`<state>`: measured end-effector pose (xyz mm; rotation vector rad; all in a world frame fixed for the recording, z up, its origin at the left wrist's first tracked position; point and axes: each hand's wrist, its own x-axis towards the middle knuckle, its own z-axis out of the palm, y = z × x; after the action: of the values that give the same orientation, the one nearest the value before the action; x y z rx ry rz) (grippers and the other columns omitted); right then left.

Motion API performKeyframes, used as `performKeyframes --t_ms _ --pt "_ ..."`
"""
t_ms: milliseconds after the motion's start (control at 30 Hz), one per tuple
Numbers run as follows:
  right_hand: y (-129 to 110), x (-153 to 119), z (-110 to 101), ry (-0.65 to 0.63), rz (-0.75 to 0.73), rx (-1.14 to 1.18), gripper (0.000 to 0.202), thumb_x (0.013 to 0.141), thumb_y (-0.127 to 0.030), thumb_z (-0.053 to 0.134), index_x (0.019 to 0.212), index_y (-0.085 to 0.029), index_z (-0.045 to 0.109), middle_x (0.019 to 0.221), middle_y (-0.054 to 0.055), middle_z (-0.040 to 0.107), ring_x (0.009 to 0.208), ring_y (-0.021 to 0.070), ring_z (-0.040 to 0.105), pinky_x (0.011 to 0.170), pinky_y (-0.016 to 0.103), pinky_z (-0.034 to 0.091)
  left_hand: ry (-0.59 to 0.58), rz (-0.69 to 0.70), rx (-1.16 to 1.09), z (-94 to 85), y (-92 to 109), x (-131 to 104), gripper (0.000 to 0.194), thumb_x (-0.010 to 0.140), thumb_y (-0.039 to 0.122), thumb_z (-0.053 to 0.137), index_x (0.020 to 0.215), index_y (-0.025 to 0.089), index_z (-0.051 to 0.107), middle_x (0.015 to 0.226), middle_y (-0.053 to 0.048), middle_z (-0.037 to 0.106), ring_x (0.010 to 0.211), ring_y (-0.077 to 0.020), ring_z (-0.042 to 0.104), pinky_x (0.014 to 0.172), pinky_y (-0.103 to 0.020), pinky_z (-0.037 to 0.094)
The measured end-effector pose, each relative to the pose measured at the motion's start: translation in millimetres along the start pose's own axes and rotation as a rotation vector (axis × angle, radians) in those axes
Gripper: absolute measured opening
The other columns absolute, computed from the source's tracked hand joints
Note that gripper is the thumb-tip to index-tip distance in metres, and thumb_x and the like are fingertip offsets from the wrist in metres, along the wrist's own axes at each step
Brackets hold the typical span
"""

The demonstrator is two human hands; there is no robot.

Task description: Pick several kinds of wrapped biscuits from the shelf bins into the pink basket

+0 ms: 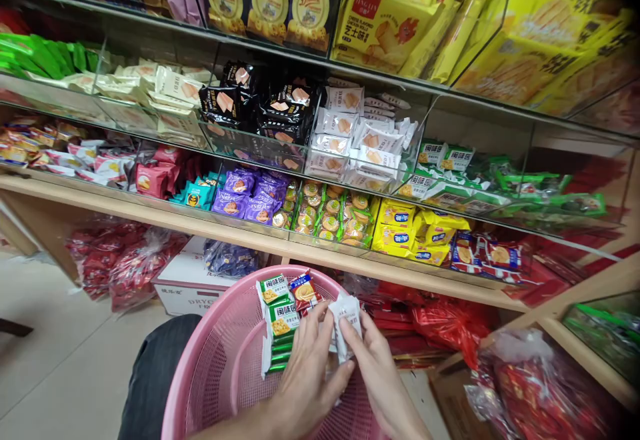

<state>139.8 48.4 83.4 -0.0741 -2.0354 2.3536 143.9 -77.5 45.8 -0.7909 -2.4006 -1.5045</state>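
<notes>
Over a pink plastic basket (193, 367), my two hands are close together around white snack packets (349, 317). My right hand (383, 367) grips them from the right, thumb across the front. My left hand (307, 360) closes on their left side, its fingers bent and thumb below; part of the packets is hidden behind it. Just left of my hands, green-and-white snack packets (283, 320) are stacked in the basket, with a red-and-blue biscuit packet (304, 290) beside them.
Glass-fronted shelves hold white cake packets (340, 123), black packets (285, 103), purple packets (245, 193) and yellow packets (400, 230). Underneath are a white carton (185, 287) and bags of red packets (530, 387). A dark-trousered leg (155, 373) is left of the basket.
</notes>
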Motion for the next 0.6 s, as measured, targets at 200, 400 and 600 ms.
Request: performKeyframes --t_ms 200,400,600 --pt "20.5 9.8 -19.2 0.05 0.01 -0.183 0.06 0.074 -0.042 0.061 0.125 -0.021 0.039 0.121 0.009 0.056 0.113 0.0228 0.05 0.097 0.039 0.038 -0.014 0.04 0.069 -13.9 -2.7 -18.6 0.021 0.083 0.023 0.046 0.103 0.02 0.049 0.096 -0.008 0.055 0.089 -0.0184 0.05 0.078 -0.029 0.041" --pt "34.4 11.0 -14.7 0.058 -0.07 -0.459 0.059 0.072 -0.045 0.06 0.123 -0.022 0.043 0.124 0.008 0.054 0.115 0.0245 0.049 0.097 0.039 0.038 -0.28 -0.107 0.193 -15.7 -9.9 -23.6 0.035 0.088 0.032 0.036 0.055 0.019 0.039 0.053 0.001 0.047 0.048 -0.0098 0.037 0.049 -0.026 0.022" --pt "41.3 9.1 -8.1 0.045 -0.088 -0.699 0.068 0.077 -0.049 0.05 0.133 -0.017 0.031 0.133 0.011 0.045 0.125 0.0238 0.039 0.1 0.037 0.035 -0.191 -0.315 0.125 -10.9 -22.7 -25.4 0.03 0.091 0.031 0.025 0.069 0.021 0.043 0.068 -0.001 0.056 0.063 -0.0121 0.049 0.059 -0.022 0.031"
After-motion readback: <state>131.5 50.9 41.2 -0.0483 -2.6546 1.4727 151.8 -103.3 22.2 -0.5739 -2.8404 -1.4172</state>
